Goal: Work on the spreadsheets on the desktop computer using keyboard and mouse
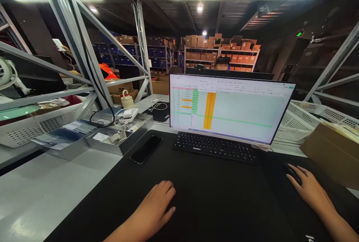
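Observation:
My left hand (157,208) rests palm down on the black desk mat (213,197), thumb apart from the slightly bent fingers, with nothing in it. On the right, my right hand (308,186) lies over a black computer mouse (293,171), its fingers around it. A black keyboard (214,147) stands in front of the monitor (238,109), which displays a spreadsheet with orange and green columns. A dark-screened phone (146,150) lies face up between my left hand and the grey trays.
Open grey trays (123,146) hold small items and cables at left. A cream jug (127,100) stands behind them. White perforated baskets (291,122) and a cardboard box (331,152) flank the right side. A metal frame (67,36) rises at left; box-laden shelves (221,53) stand behind.

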Demonstrator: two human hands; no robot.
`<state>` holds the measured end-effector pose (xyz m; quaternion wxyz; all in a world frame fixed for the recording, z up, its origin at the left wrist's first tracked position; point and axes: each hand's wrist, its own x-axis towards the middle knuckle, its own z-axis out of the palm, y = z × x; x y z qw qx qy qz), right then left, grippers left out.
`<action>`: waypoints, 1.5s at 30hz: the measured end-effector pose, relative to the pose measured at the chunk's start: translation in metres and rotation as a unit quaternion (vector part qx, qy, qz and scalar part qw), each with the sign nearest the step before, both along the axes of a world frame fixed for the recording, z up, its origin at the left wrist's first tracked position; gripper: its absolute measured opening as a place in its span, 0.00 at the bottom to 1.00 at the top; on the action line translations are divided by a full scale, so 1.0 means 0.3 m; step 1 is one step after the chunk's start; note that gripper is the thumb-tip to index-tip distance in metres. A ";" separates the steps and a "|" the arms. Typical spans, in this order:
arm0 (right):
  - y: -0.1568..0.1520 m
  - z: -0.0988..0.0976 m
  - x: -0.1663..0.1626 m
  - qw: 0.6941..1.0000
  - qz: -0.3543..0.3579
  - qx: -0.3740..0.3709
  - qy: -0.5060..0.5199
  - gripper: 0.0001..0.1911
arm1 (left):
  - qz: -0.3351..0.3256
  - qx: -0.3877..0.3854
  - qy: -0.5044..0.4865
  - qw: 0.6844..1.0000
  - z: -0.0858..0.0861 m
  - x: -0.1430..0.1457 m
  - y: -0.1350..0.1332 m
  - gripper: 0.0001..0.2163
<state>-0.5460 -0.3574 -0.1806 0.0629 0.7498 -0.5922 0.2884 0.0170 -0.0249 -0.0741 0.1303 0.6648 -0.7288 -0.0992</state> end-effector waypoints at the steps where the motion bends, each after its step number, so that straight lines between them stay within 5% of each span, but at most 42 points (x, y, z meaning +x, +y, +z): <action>1: -0.002 -0.003 -0.003 1.000 0.002 0.000 0.000 0.39 | 0.002 0.005 -0.001 1.000 0.004 -0.002 0.000 0.09; 33: 0.029 0.019 -0.002 0.999 0.014 -0.016 0.042 0.31 | 0.021 0.065 -0.050 0.996 0.034 -0.031 0.008 0.17; 45: 0.013 -0.009 -0.026 0.999 0.016 -0.015 0.039 0.31 | 0.013 0.007 -0.088 0.996 0.038 -0.041 0.019 0.16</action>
